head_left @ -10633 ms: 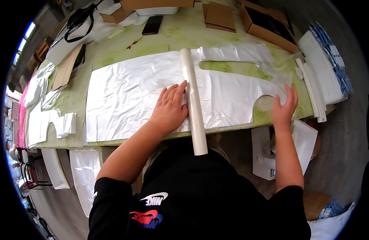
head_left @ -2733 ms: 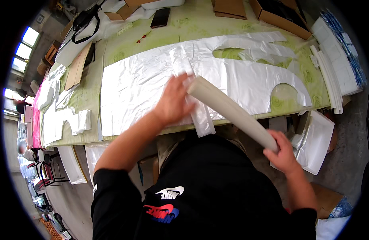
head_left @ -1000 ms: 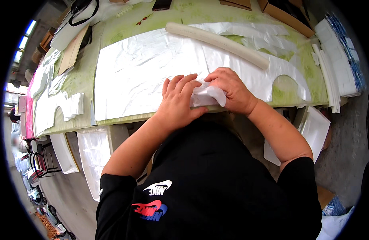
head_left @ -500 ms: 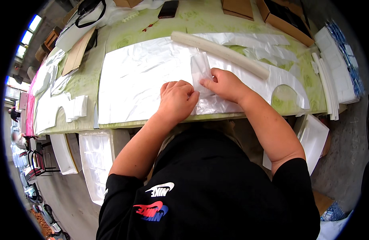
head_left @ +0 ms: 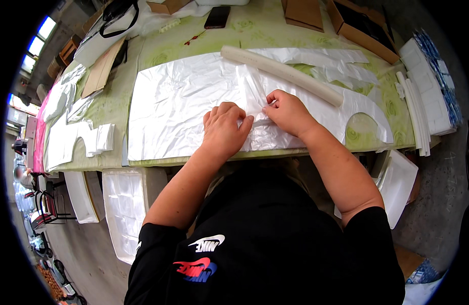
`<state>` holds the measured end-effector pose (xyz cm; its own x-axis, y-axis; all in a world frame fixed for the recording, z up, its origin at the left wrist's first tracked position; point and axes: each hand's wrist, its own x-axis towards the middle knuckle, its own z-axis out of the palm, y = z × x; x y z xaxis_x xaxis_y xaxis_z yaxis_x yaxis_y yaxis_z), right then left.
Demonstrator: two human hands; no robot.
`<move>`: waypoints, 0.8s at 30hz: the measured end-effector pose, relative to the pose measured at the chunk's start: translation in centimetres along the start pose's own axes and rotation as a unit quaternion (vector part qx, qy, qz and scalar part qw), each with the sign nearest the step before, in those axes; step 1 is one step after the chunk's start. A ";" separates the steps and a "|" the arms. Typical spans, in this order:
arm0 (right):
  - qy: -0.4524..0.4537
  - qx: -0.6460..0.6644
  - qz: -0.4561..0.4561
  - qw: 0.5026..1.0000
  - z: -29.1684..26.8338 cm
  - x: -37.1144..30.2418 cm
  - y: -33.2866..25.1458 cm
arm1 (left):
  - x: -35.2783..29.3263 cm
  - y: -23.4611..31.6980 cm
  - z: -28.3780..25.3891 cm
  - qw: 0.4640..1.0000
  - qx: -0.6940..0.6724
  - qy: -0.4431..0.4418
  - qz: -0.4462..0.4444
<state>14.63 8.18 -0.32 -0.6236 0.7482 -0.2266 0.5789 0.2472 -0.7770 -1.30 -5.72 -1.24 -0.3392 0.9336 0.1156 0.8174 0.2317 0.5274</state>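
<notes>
A thin white plastic sheet (head_left: 178,112), wrinkled and with a rounded cutout at its right end, lies spread along the near side of the table. My left hand (head_left: 224,129) rests on the middle of it, fingers bent down against the film and the thumb held apart. Just to the right, my right hand (head_left: 290,113) is closed in a pinch on a gathered fold of the same sheet. A long beige tube (head_left: 285,73) lies slantwise across the sheet beyond my hands. The fingertips of my left hand are partly hidden.
A green patterned cloth covers the table (head_left: 265,30). Toward the back are a phone (head_left: 217,18) and an open cardboard box (head_left: 364,30). Folded white pieces (head_left: 94,138) lie at the left, thin white rolls (head_left: 416,112) at the right edge. A white bin (head_left: 123,208) stands below.
The fold that stood upright by my right hand is now lower and gathered at its fingertips. The right hand has shifted slightly nearer; the left stays in about the same place.
</notes>
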 end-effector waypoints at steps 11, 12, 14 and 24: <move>0.064 -0.013 0.008 0.998 0.8 -1.5 -1.0 | 2.3 -0.3 0.7 0.965 0.138 -0.101 0.199; 0.065 -0.007 0.000 0.998 0.9 -1.8 -0.7 | 2.3 -0.1 0.4 0.965 0.139 -0.103 0.199; 0.015 0.040 -0.014 0.999 0.8 -3.5 0.0 | 0.9 0.6 -0.5 0.962 0.130 -0.103 0.218; 0.088 -0.042 -0.315 0.944 1.0 -11.9 2.7 | -4.6 -0.4 -1.1 0.962 0.004 -0.076 0.262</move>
<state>23.05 -0.67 -0.32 -0.7656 0.5247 0.3722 0.1658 0.7199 -0.6740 -0.58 -10.44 -1.03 0.1929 0.9516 0.2392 0.8614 -0.2810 0.4231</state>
